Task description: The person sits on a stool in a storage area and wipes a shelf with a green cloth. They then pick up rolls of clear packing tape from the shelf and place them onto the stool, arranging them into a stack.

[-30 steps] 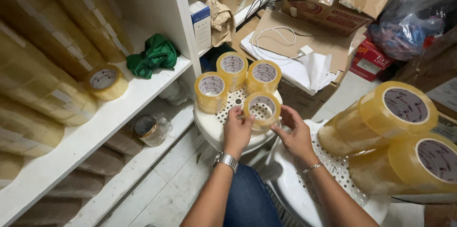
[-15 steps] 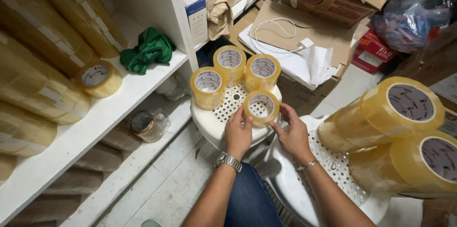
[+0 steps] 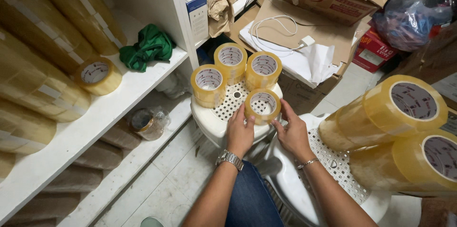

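We see both hands closed around one roll of clear tape [image 3: 263, 105]: the left hand [image 3: 239, 132] grips its near-left side, fingers curled over the rim, and the right hand [image 3: 292, 132] cups its right side. The roll stands on the near edge of a white perforated plastic stool [image 3: 216, 124].

Against the picture half a second ago, the hands grasp the same roll in the same spot on the stool; the view has shifted only slightly and nothing else on the stool has moved.

Three more rolls [image 3: 208, 84] stand on the stool behind it, making four in all there. A second white stool [image 3: 333, 160] sits just right of the right hand, carrying two long wrapped stacks of tape [image 3: 385, 112] lying on their sides.

On the left, a white shelf [image 3: 95, 117] holds one single roll [image 3: 97, 75], a crumpled green cloth [image 3: 150, 48] and several long stacked sleeves of tape. On the shelf below lies a small roll in a clear bag [image 3: 145, 122].

Far off, a blue-and-white box [image 3: 196, 10] stands upright on a shelf, beside a crumpled brown paper bag [image 3: 216, 3]. Flattened brown cardboard [image 3: 333, 31] carries a white cable [image 3: 281, 31] and white paper. A red box [image 3: 373, 50] lies at far right, below a dark plastic bag [image 3: 409, 12].
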